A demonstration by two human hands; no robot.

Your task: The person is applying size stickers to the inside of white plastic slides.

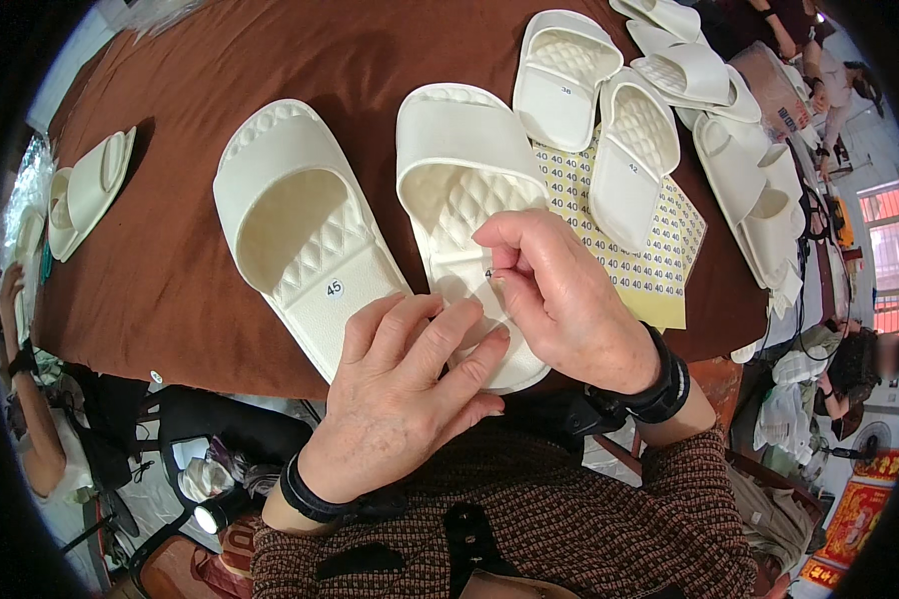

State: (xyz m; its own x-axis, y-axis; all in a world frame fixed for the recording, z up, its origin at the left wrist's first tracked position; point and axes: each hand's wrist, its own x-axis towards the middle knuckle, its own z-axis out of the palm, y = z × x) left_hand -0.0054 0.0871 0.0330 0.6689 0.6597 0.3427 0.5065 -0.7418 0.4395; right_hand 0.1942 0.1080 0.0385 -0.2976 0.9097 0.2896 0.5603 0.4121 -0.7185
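Observation:
Two white slide slippers with quilted insoles lie side by side before me. The left slipper (292, 200) bears a small round number sticker (335, 290) on its insole. My left hand (400, 394) rests with fingers spread over the heel ends of both slippers. Over the right slipper (459, 125) is my right hand (574, 299), its fingers curled and its thumb tip at a small round sticker (488, 273) on the insole. The fingers partly cover that sticker, so I cannot tell whether it is fully stuck down. Both wrists wear black bands.
A yellow sheet of round number stickers (649, 290) lies to the right, partly under a white slipper (634, 160). More white slippers (754, 190) pile up at the table's right, and a pair (95, 190) sits at the left. Other people are at both sides.

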